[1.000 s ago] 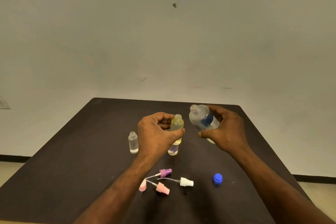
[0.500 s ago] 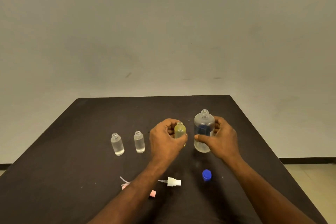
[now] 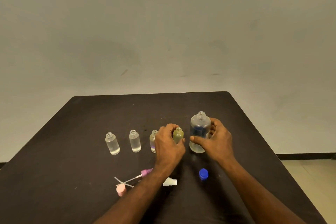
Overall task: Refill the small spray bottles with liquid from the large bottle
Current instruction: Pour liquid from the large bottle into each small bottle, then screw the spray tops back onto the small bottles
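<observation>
Now the left hand (image 3: pixel 168 143) is holding the yellow small bottle (image 3: pixel 178 135) with curled fingers, and the right hand (image 3: pixel 216 139) grips the uncapped large bottle (image 3: pixel 199 131) standing upright on the table (image 3: pixel 72 169)

3 small bottles (image 3: pixel 135 141) crowd left, caps (image 3: pixel 145 180) clutter front

Dark table (image 3: pixel 94 178) against a plain wall (image 3: pixel 163 32).
Wall grey, scuffed, one dark mark high up; tiled floor (image 3: pixel 312 174) beyond the table's right edge.
</observation>
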